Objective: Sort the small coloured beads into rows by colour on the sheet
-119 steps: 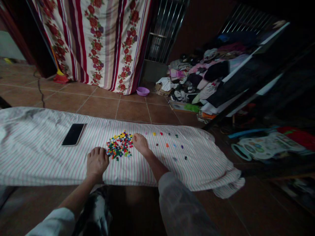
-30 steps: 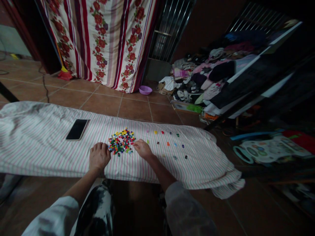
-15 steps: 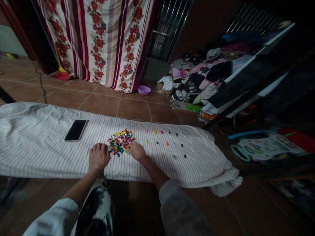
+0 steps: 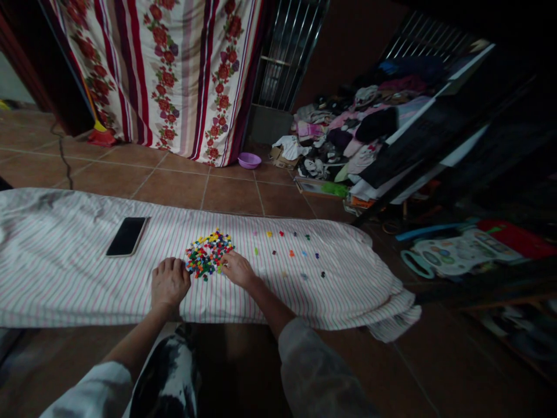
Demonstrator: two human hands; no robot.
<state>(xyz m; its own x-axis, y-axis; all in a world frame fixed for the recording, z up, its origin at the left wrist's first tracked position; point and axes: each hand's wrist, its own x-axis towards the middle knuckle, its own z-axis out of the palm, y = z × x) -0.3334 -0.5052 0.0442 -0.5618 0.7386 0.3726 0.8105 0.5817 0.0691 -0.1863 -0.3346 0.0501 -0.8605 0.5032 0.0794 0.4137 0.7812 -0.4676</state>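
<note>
A heap of small multicoloured pieces [image 4: 208,254], bead-like in size, lies on a striped cloth [image 4: 87,284]. My left hand [image 4: 170,283] rests palm down at the heap's left edge, its fingers loosely bent and its thumb side by the pieces. At the right edge, my right hand [image 4: 238,270] has thumb and fingers pinched together; whatever is between the fingertips is too small to make out. Farther right, little single-colour clusters stand in rows, among them a yellow cluster [image 4: 269,234], a red one [image 4: 281,233] and an orange one [image 4: 292,253].
A dark-screened phone [image 4: 127,236] lies on the cloth left of the heap. Beyond, a purple basin [image 4: 249,161] sits on the tiled floor by a floral curtain [image 4: 183,87]. Piled clothes [image 4: 348,133] and a toy panel [image 4: 452,255] are to the right.
The whole view has shifted slightly. Both hands keep nearly the same places beside the heap, the right one still pinching at its right edge.
</note>
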